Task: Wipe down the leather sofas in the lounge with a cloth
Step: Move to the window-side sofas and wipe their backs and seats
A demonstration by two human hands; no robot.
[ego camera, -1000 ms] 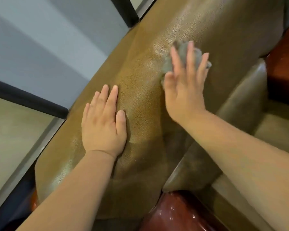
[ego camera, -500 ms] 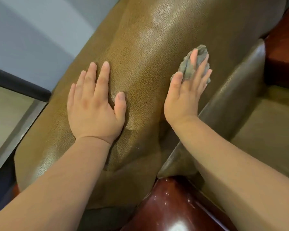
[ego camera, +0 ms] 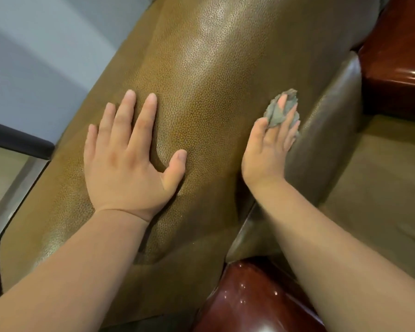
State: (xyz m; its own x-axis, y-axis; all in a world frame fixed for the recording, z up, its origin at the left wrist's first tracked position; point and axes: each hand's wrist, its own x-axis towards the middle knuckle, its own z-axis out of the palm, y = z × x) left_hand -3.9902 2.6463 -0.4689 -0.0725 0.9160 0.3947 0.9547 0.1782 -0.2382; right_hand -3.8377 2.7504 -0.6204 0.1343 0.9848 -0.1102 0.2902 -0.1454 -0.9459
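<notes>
Left hand point(ego camera: 127, 161) flat, fingers spread, palm pressing olive leather sofa back point(ego camera: 201, 75). Further right, right hand point(ego camera: 268, 152) with straight fingers presses bunched grey cloth point(ego camera: 282, 109) at backrest's right edge, beside darker cushion point(ego camera: 326, 140). Unwiped leather likely lies left of cloth, between hands.

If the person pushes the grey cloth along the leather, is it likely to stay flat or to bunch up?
The grey cloth already looks crumpled and pokes up between the right hand's straight fingers, so it is probably soft, floppy and apt to bunch. The sofa leather looks glossy, so the cloth may slide easily. It seems small and light.
</notes>
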